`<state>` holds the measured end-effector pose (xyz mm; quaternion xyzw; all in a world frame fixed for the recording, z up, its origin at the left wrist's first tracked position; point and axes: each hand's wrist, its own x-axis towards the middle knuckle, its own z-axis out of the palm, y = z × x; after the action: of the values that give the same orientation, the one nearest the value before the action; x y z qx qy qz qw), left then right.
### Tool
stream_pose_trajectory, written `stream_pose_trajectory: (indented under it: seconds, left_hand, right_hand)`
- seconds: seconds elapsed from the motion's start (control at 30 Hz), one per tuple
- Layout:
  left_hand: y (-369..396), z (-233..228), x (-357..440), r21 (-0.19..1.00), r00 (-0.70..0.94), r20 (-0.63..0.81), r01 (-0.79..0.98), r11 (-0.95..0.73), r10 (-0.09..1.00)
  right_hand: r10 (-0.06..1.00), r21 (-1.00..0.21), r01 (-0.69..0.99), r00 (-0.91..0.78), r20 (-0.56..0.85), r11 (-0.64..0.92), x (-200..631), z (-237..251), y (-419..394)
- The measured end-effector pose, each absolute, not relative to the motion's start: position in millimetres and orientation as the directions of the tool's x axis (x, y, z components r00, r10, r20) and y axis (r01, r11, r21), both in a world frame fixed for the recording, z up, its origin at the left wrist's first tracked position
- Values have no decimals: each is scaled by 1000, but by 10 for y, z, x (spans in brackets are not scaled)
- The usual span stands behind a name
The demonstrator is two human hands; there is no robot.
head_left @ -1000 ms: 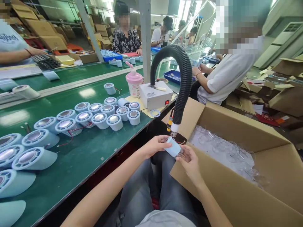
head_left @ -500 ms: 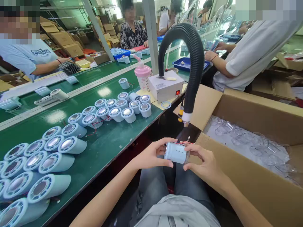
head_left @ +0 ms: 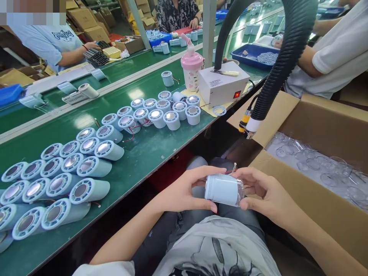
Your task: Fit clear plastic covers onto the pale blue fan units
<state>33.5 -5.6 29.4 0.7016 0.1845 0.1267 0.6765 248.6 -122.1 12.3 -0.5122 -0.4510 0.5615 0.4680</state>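
Observation:
Above my lap, a light blue cylindrical housing (head_left: 221,189) lies on its side between my two hands. My left hand (head_left: 191,189) grips its left, ridged end, with the thumb below and the fingers over the top. Around the right end is clear, shiny plastic (head_left: 240,191), held between the thumb and fingers of my right hand (head_left: 266,193). A thin wire with a small white connector (head_left: 235,165) sticks up behind the housing. On the green bench to the left stand rows of similar blue housings (head_left: 99,166) with round metallic centres, some trailing red and black wires.
A black ribbed hose (head_left: 283,57) arches from a white box (head_left: 222,85) and ends in a nozzle above the cardboard box (head_left: 299,180), which holds clear plastic parts (head_left: 316,165). A pink-lidded cup (head_left: 192,69) and a blue tray (head_left: 244,53) stand beyond. Co-workers sit around the line.
My view has tilted down and shifted left. The housing is rolled slightly between my hands, and more of the clear plastic shows at its right end. Both hands keep hold.

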Motion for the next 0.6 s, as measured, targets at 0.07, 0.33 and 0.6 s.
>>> stream_pose_trajectory:
  seconds: [0.07, 0.33, 0.6]
  left_hand:
    - [-55, 293, 321, 996, 902, -57, 80, -35, 429]
    - [-64, 231, 261, 996, 897, 30, 12, -92, 442]
    - [-76, 213, 219, 996, 889, 62, -26, -84, 455]
  right_hand:
    - [980, -973, -118, -55, -194, -199, 2466, 133, -1209]
    - [945, -904, -281, -139, -295, -323, 2399, 108, -1132]
    - [874, -796, -361, -227, -430, -486, 2301, 94, -1065]
